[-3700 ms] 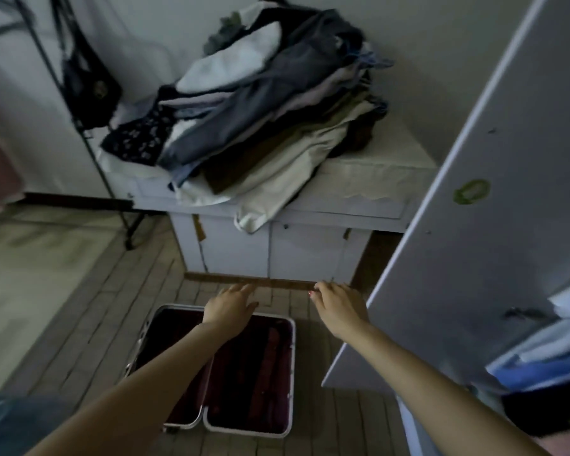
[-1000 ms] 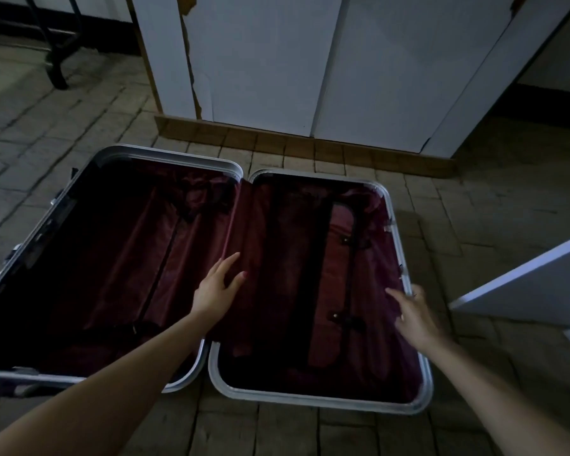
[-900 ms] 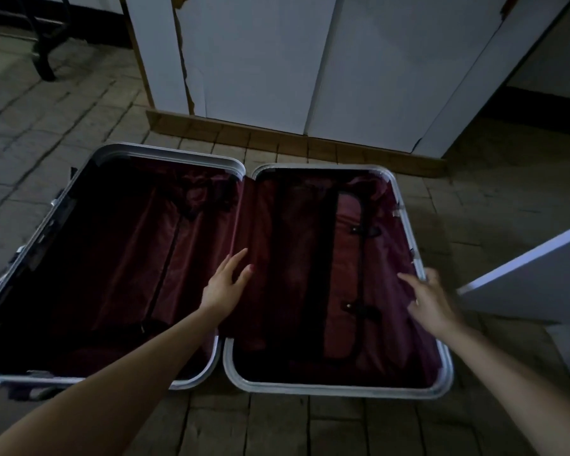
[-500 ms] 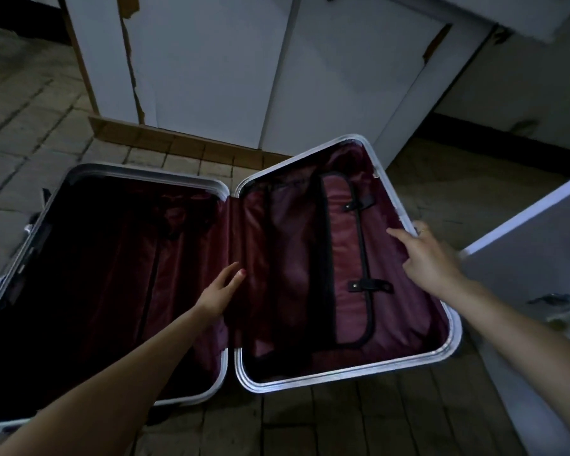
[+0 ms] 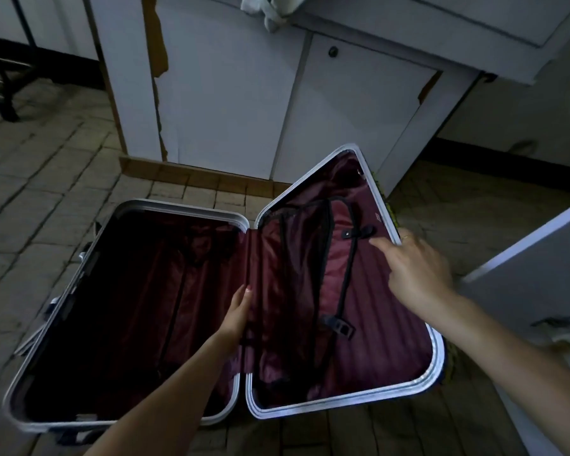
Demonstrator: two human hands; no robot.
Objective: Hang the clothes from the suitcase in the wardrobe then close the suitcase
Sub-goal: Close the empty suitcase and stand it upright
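A: Suitcase point(image 5: 178, 291) lay open on floor, both halves apparently emptied. Right hand point(image 5: 415, 268) gripped the raised half's rim; left hand point(image 5: 236, 315), fingers straight, rested at the hinge.

B: Risk?

A: Lid could have dropped onto the left fingers, or swung against the cabinet point(image 5: 244, 93) behind.
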